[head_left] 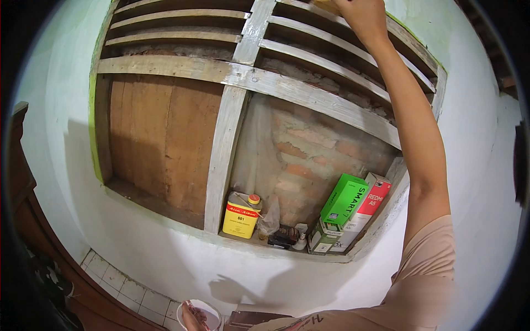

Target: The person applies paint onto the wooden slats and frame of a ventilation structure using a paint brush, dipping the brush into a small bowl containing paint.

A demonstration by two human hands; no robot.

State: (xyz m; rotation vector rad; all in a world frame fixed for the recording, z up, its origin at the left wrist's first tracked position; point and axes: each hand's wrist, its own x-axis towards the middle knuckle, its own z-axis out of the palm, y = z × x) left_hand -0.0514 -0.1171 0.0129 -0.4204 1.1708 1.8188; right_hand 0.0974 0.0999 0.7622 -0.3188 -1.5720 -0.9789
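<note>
My right hand (361, 16) is raised at the top edge, up by the slats on the right of a wooden frame. Its fingers are closed around a tan-yellow object (327, 5), cut off by the picture's edge, so its kind cannot be told. White coats the right-hand slats (331, 71) and streaks the crossbar (298, 88); the left-hand slats (176, 38) are bare, weathered wood. Low down, my left hand (191, 318) grips the rim of a round white tub (212, 309) with pale, reddish-smeared contents.
On the frame's lower ledge stand a yellow can (241, 218) with a red cap, a crumpled plastic bag (269, 218), a small black item (283, 237) and upright boxes, one green (343, 201), one red-topped (375, 193). Dark wooden furniture (33, 220) stands at left beside floor tiles (127, 289).
</note>
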